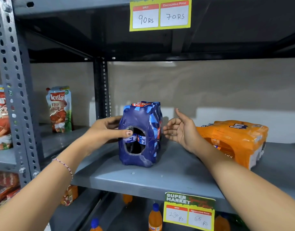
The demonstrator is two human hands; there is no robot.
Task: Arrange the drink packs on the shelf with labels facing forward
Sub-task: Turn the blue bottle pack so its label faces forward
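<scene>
Left hand (108,129) is clasped on the blue drink pack (141,134) upright mid-shelf (160,179), narrow end fwd w/ long axis front-to-back, while right hand (180,129), open & empty, is held just beside its other flank.

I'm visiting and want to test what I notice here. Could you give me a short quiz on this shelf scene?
1. True or false: the left hand touches the blue drink pack.
2. Which pack lies beside the open right hand? A) the orange drink pack B) a green pack C) a red pack
3. Fill in: the price tag above the shelf shows a discounted price of ___ Rs.

Key: 1 true; 2 A; 3 70.
</scene>
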